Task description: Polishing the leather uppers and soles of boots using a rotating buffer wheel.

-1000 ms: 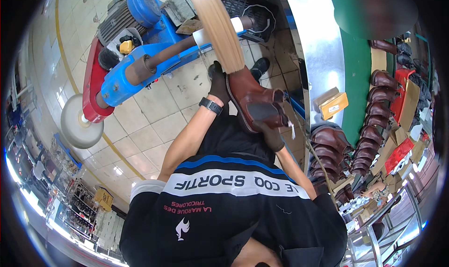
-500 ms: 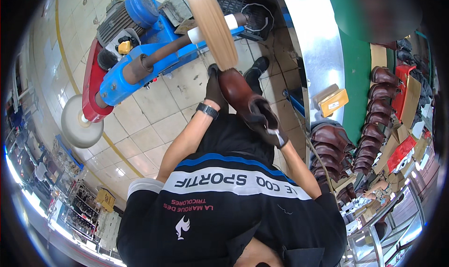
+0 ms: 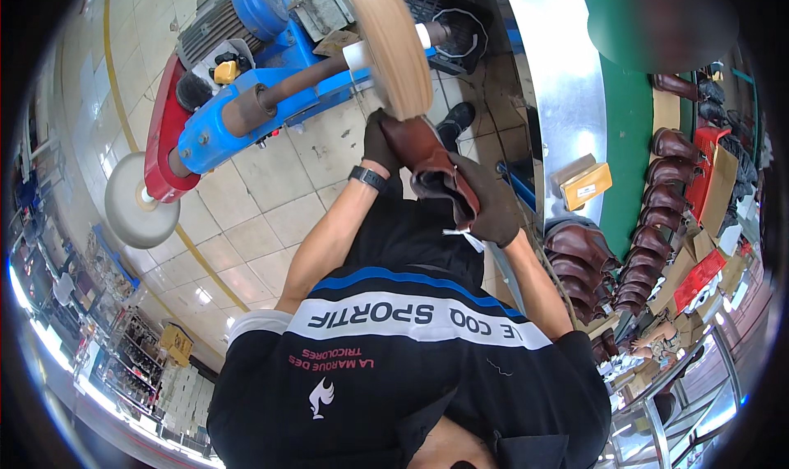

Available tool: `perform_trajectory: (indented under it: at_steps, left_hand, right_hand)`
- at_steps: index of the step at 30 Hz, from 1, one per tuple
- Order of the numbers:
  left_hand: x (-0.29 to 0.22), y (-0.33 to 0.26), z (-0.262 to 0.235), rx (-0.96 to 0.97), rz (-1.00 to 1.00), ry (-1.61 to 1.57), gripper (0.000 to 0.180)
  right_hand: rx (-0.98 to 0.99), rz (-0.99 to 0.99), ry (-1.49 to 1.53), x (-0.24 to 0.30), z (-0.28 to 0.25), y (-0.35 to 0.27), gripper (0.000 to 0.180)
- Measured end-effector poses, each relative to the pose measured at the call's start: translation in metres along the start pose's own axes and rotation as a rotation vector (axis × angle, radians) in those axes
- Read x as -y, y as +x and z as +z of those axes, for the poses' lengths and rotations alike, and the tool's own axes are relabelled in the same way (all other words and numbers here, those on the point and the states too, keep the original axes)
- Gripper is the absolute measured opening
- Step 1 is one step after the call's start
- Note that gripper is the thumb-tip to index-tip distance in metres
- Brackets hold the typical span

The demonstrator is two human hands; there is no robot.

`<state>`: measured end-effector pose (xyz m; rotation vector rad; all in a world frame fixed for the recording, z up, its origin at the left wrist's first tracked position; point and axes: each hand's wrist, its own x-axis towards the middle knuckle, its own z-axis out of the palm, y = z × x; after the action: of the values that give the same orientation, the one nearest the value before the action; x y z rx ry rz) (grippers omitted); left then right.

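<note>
In the head view, the only one there is, a brown leather boot (image 3: 423, 147) is held in front of the person's body, its toe up at the lower rim of a big tan wheel (image 3: 393, 46) and its open top turned back toward the person. I'd say the toe is being buffed; how hard it presses I cannot tell.

The left hand (image 3: 380, 143), in a dark glove, holds the boot beside the toe, with most of its fingers hidden by the leather. The right hand (image 3: 491, 202), gloved too, is closed on the upper near the opening, its fingers close together. To my eye, the next move calls for a steady grip and a slow turn of the boot, so that fresh leather meets the wheel without catching.

The boot's leather is smooth and glossy over the rounded foot, while the opening gapes into soft, uneven edges, with a white tab hanging below. The wheel is thick and round, finely streaked and blurred as if spinning, on a dull, rusty-brown metal shaft (image 3: 308, 83). The blue machine (image 3: 204, 140) looks hard and painted; a pale, smooth disc (image 3: 141, 202) sits at its far end. On the right, curved, shiny brown boots (image 3: 575, 263) nest closely beside a bright metal table (image 3: 567, 91).
</note>
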<state>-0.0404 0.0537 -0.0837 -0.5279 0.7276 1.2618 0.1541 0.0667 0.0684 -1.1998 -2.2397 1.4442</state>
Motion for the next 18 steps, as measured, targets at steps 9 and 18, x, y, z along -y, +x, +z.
perform_trajectory:
  at_steps: [9,18]
  left_hand:
    - [-0.013,0.04,-0.028,0.38,0.294,0.424,0.036]
    - [0.001,-0.062,-0.01,0.259,-0.464,-0.554,0.044]
  right_hand:
    - [0.152,0.247,-0.421,0.005,0.033,0.093,0.067]
    - [0.097,0.106,-0.472,0.087,-0.001,0.035,0.075]
